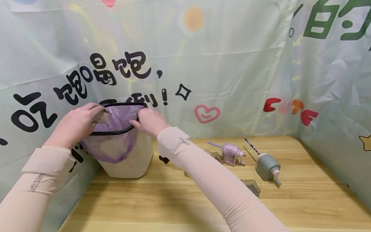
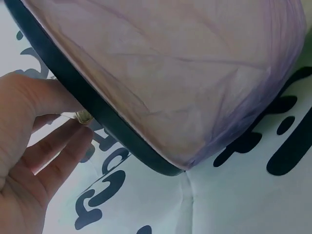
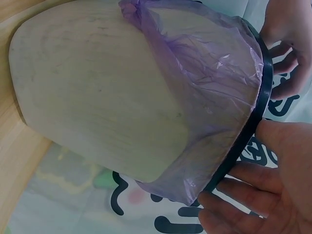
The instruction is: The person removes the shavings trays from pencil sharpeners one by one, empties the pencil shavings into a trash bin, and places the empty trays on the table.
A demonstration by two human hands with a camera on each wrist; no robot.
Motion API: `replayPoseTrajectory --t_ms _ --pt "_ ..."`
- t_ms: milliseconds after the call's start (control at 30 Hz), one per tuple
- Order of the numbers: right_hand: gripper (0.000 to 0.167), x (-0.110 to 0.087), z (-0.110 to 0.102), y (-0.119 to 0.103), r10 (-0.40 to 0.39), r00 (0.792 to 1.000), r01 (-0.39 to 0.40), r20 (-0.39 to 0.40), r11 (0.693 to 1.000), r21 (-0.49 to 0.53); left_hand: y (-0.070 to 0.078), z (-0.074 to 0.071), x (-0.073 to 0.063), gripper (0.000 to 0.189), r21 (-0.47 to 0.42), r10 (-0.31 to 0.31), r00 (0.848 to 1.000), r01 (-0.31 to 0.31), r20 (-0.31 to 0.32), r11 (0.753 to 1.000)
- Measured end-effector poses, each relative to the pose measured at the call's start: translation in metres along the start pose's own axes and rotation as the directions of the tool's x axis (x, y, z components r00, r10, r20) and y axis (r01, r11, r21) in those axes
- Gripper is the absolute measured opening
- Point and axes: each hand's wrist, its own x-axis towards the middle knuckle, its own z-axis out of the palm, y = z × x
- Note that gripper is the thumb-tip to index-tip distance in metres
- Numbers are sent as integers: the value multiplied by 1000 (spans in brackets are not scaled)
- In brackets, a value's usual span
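A whitish trash can (image 1: 142,154) stands on the table's left, lined with a purple plastic bag (image 1: 116,148) folded over its outside. A black ring (image 1: 116,132) runs round the mouth. At the left of the mouth my left hand (image 1: 76,120) pinches a small thin beige piece (image 1: 101,118); its kind is unclear. That curled piece (image 2: 84,116) shows between the fingers in the left wrist view. My right hand (image 1: 150,120) grips the ring on the right side, with thumb and fingers (image 3: 243,195) against it. The bottom inside the can is hidden.
A purple pencil sharpener (image 1: 231,153) and a grey pencil sharpener (image 1: 267,166), each with a pencil in it, stand to the right. Smoky clear drawers lie near them, one tray (image 1: 251,187) in front. Printed cloth (image 1: 232,80) hangs behind the wooden table (image 1: 304,180).
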Motion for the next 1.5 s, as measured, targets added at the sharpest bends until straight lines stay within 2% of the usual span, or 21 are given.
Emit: replayPoseTrajectory --t_ms 167,333,500,633,767,1233,1500 --pt "42 0 -1 1 9 1000 -9 7 1000 5 4 -1 5 35 49 42 998 -44 42 998" --pt "42 0 -1 1 21 1000 -21 13 1000 4 3 1 5 41 104 82 993 -91 87 990" --pt "43 0 0 1 24 1000 -24 15 1000 -2 1 5 5 43 158 161 985 -170 63 973" --pt "43 0 0 1 23 1000 -23 10 1000 -10 1 5 5 38 205 195 980 -201 46 958" --pt "43 1 -1 1 23 1000 -23 10 1000 -12 3 4 5 33 244 212 976 -218 51 945" --pt "42 1 -1 0 27 1000 -27 1 1000 -3 1 5 3 28 294 230 972 -230 35 928" --pt "42 -1 -2 0 53 999 -53 8 999 12 4 1 6 28 300 217 974 -227 69 926"
